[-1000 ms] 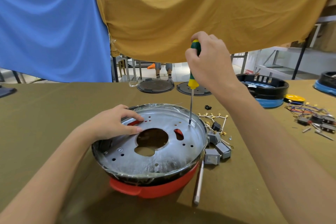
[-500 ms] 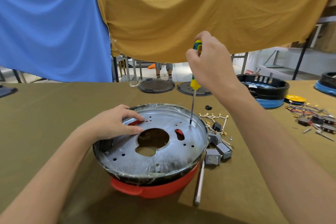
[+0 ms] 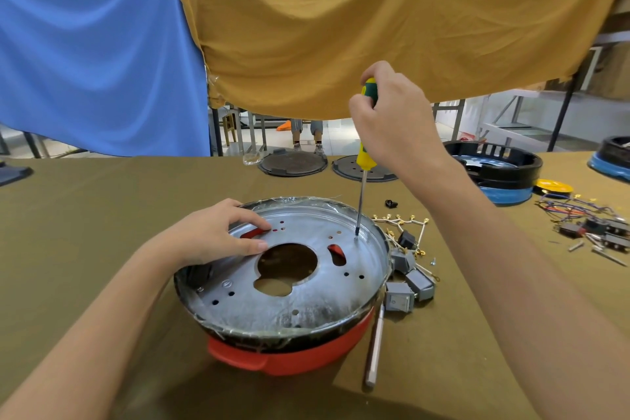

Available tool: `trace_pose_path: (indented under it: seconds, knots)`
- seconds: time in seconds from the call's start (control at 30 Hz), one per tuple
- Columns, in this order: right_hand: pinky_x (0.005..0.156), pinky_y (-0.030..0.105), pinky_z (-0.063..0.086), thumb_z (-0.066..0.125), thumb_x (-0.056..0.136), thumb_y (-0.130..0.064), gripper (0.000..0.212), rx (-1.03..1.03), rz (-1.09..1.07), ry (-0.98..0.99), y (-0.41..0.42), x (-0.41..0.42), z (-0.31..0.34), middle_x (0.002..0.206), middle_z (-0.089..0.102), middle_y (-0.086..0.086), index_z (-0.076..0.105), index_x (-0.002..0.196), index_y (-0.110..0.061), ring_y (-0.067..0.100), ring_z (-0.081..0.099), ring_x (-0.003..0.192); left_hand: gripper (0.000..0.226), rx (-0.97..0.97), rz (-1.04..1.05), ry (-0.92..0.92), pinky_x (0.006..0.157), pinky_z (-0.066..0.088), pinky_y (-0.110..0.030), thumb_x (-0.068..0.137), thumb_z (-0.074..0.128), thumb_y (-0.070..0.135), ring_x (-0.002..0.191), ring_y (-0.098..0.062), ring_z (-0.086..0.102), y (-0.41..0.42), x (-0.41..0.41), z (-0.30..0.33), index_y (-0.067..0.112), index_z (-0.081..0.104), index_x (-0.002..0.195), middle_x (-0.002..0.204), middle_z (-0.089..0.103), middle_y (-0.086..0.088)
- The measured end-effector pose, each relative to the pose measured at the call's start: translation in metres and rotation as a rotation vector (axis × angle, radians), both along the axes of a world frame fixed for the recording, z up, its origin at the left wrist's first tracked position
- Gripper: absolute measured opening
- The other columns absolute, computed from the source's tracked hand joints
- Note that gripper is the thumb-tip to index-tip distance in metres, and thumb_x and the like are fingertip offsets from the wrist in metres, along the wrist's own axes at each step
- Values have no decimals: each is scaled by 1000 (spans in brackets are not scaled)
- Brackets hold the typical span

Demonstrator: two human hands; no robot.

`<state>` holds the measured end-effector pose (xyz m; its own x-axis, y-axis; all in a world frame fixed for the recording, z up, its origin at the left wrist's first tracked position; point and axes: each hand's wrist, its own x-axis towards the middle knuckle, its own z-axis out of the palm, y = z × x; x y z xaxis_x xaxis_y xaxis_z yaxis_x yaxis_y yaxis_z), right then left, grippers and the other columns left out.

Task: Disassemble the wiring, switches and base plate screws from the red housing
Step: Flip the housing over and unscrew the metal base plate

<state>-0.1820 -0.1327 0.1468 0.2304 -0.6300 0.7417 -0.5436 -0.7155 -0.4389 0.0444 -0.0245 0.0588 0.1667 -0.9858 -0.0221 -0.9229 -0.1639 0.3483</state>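
Observation:
The red housing [image 3: 283, 356] lies upside down on the table with its silver base plate [image 3: 306, 297] facing up. My left hand [image 3: 218, 237] rests on the plate's left side, fingers laid flat on it. My right hand [image 3: 392, 123] grips the yellow-green handle of a screwdriver [image 3: 364, 160], held upright. Its tip stands on the plate near the far right rim. Grey switches [image 3: 409, 283] and white wires with gold terminals [image 3: 402, 222] lie on the table just right of the housing.
A metal rod-like tool [image 3: 374, 351] lies by the housing's right front. Two dark round lids [image 3: 293, 164] sit at the table's far edge. A black-and-blue housing [image 3: 501, 177], a yellow disc [image 3: 554, 187] and a pile of wires and parts [image 3: 593, 225] are at the right.
My right hand has shifted its grip on the screwdriver handle, as in turning it; the tip stays at the same spot on the plate. My left hand has not moved.

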Motion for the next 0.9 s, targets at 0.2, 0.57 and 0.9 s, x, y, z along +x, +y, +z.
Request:
trace_pose_path:
  seconds: [0.2,0.57,0.9]
  knots:
    - [90,30,43,61,96,-33,30,-58,-5,-7,2,0,-1,109,35,5,60,122,-18,23,43,104,35,-5,-1,6,93,31,-27,87,62,59,121,-10,42,1,-1,1,55,57,121,148,34,9]
    - [83,28,36,51,99,-34,29,-45,-1,-26,0,2,-2,108,40,4,61,120,-17,23,41,105,34,8,3,-1,97,33,-29,87,61,61,130,-15,42,1,-1,0,57,56,120,152,32,8]
    - [79,32,40,45,96,-16,37,-18,-15,-21,0,0,2,110,50,7,53,132,-10,26,53,97,35,10,7,-10,95,32,-27,88,61,59,124,-12,42,2,-4,3,54,56,122,150,33,8]
